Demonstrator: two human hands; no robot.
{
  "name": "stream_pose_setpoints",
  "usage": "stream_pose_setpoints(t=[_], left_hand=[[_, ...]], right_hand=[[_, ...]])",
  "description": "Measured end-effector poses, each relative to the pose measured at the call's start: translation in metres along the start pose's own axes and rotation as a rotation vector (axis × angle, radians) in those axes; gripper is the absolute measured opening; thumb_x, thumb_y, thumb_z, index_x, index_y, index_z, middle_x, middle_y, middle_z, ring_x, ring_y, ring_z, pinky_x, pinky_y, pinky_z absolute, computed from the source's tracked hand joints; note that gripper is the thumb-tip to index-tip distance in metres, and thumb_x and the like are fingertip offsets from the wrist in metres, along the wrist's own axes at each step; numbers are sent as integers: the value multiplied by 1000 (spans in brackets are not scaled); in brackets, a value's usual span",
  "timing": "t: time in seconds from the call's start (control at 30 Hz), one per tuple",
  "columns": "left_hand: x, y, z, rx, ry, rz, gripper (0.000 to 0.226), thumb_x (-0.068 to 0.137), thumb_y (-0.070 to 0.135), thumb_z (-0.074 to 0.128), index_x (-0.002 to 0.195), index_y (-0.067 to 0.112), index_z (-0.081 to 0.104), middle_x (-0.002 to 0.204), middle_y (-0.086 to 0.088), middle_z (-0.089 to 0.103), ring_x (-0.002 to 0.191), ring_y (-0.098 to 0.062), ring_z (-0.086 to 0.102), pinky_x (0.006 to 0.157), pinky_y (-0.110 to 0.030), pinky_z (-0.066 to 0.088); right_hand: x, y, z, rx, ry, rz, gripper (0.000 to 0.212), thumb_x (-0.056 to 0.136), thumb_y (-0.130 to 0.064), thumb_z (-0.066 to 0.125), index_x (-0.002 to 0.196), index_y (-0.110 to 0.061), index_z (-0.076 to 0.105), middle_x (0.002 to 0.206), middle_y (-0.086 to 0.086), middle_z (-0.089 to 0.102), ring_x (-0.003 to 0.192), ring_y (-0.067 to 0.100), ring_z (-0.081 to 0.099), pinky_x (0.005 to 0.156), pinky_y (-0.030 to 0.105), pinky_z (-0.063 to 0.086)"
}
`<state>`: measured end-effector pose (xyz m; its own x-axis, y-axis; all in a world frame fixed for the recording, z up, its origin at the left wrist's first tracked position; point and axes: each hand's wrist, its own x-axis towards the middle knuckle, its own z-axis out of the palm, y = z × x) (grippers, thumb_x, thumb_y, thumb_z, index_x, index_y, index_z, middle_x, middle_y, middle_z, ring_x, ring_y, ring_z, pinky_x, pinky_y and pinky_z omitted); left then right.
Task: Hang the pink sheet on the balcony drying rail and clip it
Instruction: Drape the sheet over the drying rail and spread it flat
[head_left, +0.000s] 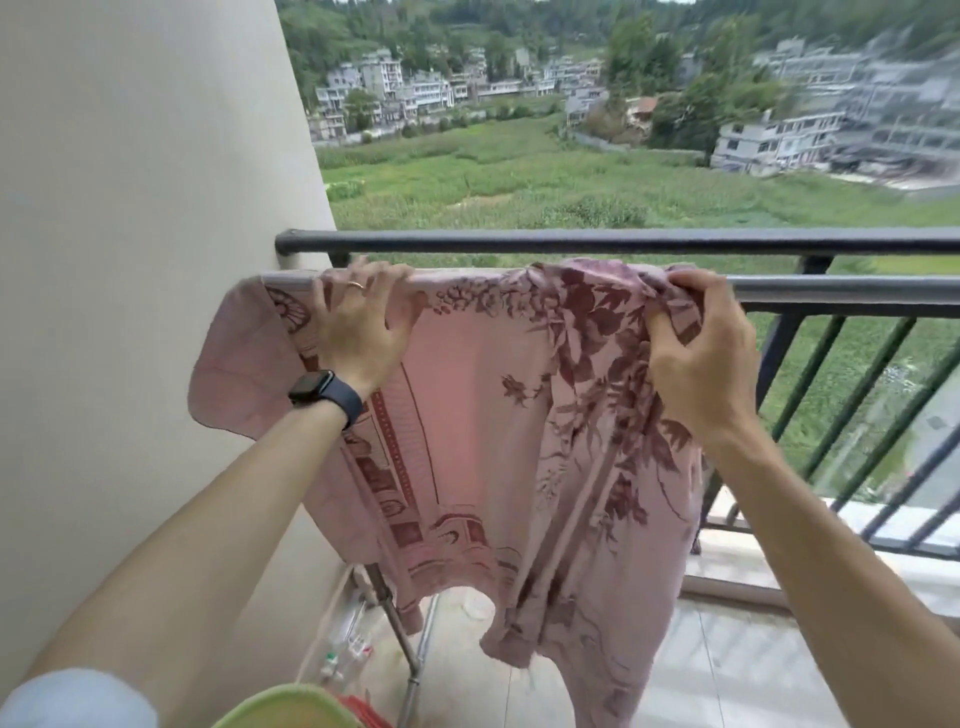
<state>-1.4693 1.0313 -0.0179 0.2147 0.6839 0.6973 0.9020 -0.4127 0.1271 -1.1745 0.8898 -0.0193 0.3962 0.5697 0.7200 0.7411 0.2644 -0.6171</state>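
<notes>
We see the sheet (483, 395) draped over the rail (831, 287), the nearer of two dark bars, with the balcony railing (571, 241) just behind and above it. The sheet is pink with a dark red flower and border print. It hangs down on our side towards the tiled floor (727, 670), and its left corner flares out against the wall (130, 208).

The left hand (358, 325) lies on top of the rail near the wall. Its fingers (387, 278) curl over the bar and grip the cloth against it, with the thumb on the near side. A ring (356, 285) shows on one finger and a dark watch (324, 397) on that wrist.

The right hand (698, 353) is well apart from the left along the rail. Its fingers are bent tight round a bunched fold at the sheet's right edge, on top of the bar.

Below the hem we make out the metal legs of a rack (402, 629) on the floor. Beyond the railing lie green fields and pale houses.
</notes>
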Motion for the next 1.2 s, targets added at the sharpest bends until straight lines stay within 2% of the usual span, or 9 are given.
stream_pose_setpoints(t=[0.1, 0.2, 0.33, 0.47, 0.63, 0.7, 0.83, 1.03, 1.2], left_hand=[[18, -4, -6, -150, 115, 123, 41, 94, 52, 50, 113, 21, 68, 89, -11, 72, 81, -29, 67, 86, -45, 48], [29, -8, -19, -205, 158, 150, 32, 95, 43, 58, 101, 16, 74, 66, -12, 67, 60, -29, 62, 61, -32, 45], [35, 5, -23, -193, 151, 3, 27, 99, 38, 54, 105, 18, 72, 82, -17, 72, 78, -38, 67, 82, -48, 51], [39, 15, -27, -256, 96, -306, 27, 102, 29, 47, 107, 14, 67, 103, -23, 68, 99, -43, 60, 88, -46, 44], [19, 81, -11, -173, 105, -141, 28, 94, 24, 49, 119, 19, 62, 100, -18, 70, 109, -37, 57, 108, -50, 31], [6, 117, 0, -170, 47, 7, 39, 93, 38, 44, 124, 21, 58, 106, -12, 70, 112, -34, 56, 111, -51, 27], [-8, 156, 20, -84, -56, 145, 55, 89, 48, 47, 135, 18, 50, 127, -14, 61, 127, -34, 48, 115, -56, 18], [-30, 132, 16, -147, -41, 185, 67, 84, 40, 51, 148, 24, 37, 154, -7, 35, 144, -29, 29, 117, -59, 18], [-83, 57, 11, -267, 79, -142, 65, 83, 28, 65, 143, 21, 42, 152, -8, 35, 140, -25, 33, 116, -48, 26]], right_hand=[[31, 5, -33, -28, 87, 106, 28, 89, -34, 70, 114, -27, 60, 106, -5, 67, 95, 15, 63, 86, 37, 54], [40, 27, -55, -168, 177, 199, 30, 88, -41, 70, 113, -26, 64, 111, 2, 67, 99, 19, 62, 80, 31, 50], [47, 48, -75, -276, 231, 288, 24, 90, -32, 67, 110, -20, 65, 111, 8, 66, 99, 23, 60, 80, 32, 49], [64, 56, -126, -250, 515, 363, 28, 92, -35, 60, 116, -20, 65, 120, 11, 61, 110, 26, 57, 90, 24, 43], [4, 96, -126, -505, 48, 394, 72, 90, -23, 59, 151, -41, 24, 142, 19, 37, 126, 39, 40, 101, 50, 41], [-16, 105, -117, -514, 30, 399, 86, 88, -26, 62, 155, -42, 10, 153, 20, 22, 134, 38, 30, 109, 49, 32], [-38, 103, -107, -617, 59, 300, 72, 86, -33, 62, 151, -31, 31, 159, 16, 11, 140, 36, 19, 115, 44, 22], [-69, 72, -66, -499, -82, 59, 57, 87, -35, 65, 140, -20, 48, 153, 13, 31, 142, 31, 24, 117, 46, 27], [-79, 12, -8, -304, -209, -124, 53, 86, -29, 71, 135, -17, 54, 149, 10, 41, 141, 29, 30, 117, 44, 29]])
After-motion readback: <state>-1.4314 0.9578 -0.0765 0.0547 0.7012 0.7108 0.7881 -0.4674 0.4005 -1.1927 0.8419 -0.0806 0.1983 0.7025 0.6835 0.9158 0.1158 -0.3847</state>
